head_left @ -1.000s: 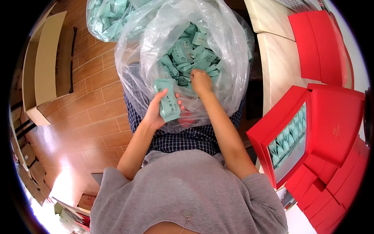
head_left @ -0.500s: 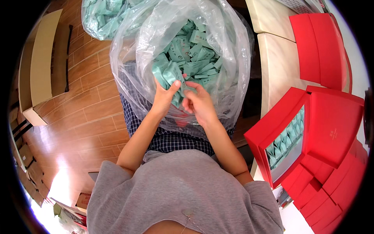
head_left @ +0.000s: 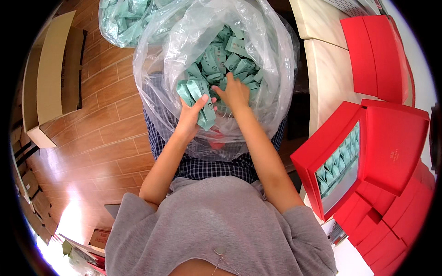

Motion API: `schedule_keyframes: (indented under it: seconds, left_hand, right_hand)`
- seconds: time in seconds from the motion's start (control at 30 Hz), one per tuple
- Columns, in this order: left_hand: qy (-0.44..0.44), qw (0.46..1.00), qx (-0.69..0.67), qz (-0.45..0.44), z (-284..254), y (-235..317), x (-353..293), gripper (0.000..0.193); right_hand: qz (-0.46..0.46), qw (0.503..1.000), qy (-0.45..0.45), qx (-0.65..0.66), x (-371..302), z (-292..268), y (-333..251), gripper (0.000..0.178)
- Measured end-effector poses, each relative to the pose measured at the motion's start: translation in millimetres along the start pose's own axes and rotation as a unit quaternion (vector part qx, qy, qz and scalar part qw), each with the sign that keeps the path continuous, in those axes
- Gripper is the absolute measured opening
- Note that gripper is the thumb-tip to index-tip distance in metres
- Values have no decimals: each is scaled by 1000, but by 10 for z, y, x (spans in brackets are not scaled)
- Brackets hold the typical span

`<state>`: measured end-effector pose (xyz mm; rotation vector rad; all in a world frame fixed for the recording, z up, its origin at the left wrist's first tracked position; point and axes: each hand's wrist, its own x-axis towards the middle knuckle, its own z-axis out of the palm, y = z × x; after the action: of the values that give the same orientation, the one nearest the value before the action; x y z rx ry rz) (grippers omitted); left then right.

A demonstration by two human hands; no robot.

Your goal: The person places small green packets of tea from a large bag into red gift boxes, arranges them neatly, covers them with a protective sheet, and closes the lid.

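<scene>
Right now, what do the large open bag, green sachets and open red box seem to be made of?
Large open bag: thin, glossy plastic, wrinkled, translucent.
Green sachets: perhaps satin film or coated paper, crisply creased.
Open red box: probably matte paperboard; its walls stand stiff.

You've got a cream table (head_left: 328, 76) right of your bag (head_left: 278, 60), with an open red box (head_left: 322, 142) on it, nearer you than the bag, and a red case (head_left: 377, 60) about level with the bag. Left of the bag it's brown floor (head_left: 115, 129), and looks like a carton (head_left: 51, 69) is standing there.
</scene>
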<state>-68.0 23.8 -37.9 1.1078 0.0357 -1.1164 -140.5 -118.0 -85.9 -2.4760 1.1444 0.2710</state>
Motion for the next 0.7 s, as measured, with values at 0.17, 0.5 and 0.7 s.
schedule_keyframes:
  seconds: [0.17,0.5,0.7]
  left_hand:
    - [-16,994,-54,-91,-10,82,-24,51]
    - [-88,992,13,85,251,73,-391,67]
    - [-242,851,311,346,648,261,-608,78]
  right_hand:
    - [87,961,88,247,-403,-171,75,35]
    - [-26,808,-13,589,-1169,-656,-204,57]
    - [-20,707,18,706,-1644,-1416,-96,55]
